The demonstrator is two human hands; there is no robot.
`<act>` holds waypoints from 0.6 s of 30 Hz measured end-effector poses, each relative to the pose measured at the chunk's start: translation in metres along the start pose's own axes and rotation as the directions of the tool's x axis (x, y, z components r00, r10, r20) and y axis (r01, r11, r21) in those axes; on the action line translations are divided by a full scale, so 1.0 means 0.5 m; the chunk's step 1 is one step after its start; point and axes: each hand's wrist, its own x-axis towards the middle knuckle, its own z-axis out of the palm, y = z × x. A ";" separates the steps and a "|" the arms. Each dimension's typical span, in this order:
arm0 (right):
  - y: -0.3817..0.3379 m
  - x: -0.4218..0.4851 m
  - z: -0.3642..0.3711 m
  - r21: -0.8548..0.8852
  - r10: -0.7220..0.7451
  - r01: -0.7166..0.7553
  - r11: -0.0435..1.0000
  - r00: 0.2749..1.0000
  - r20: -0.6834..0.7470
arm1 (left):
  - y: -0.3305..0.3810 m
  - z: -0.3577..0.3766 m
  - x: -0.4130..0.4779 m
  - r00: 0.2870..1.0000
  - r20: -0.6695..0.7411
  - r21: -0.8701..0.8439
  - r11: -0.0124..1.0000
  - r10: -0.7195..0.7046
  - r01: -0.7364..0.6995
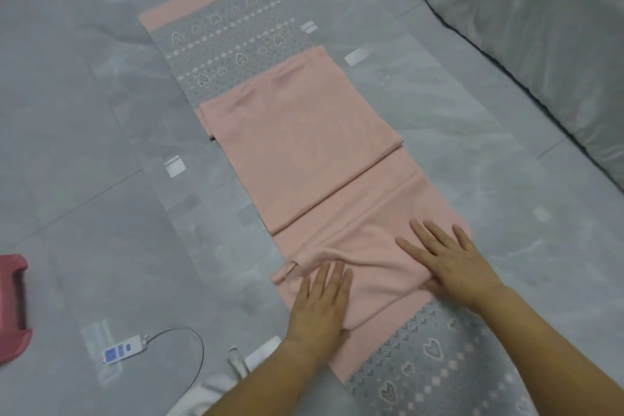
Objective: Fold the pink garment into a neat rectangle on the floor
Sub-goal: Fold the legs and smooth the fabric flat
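The pink garment (304, 152) lies as a long strip on the grey tiled floor, running from far left to near right. Grey bands with a heart pattern show at its far end (229, 44) and near end (432, 358). A folded pink layer covers its middle. My left hand (320, 300) lies flat with straight fingers on a rumpled part near the strip's left edge. My right hand (449, 260) presses flat on the pink cloth toward the right edge, fingers spread.
A white power strip (123, 349) with its cable lies on the floor at the near left. A pink plastic object (11, 307) sits at the left edge. A grey covered sofa or bed (540, 30) stands along the right.
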 end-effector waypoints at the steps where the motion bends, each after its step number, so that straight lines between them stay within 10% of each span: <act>1: 0.003 0.001 0.000 -0.054 -0.011 0.007 0.999 0.997 -0.081 | -0.002 0.011 0.004 0.999 -0.040 -0.029 1.000 -0.013 0.012; 7: 0.018 -0.002 -0.003 -0.191 -0.113 0.058 0.980 0.949 -0.293 | -0.014 -0.003 0.028 0.954 -0.281 -0.044 0.992 0.101 -0.118; 18: 0.080 -0.177 0.011 -0.339 -0.265 0.180 0.924 0.938 -0.225 | 0.111 0.021 -0.097 0.941 -0.115 -0.144 0.932 0.317 -0.332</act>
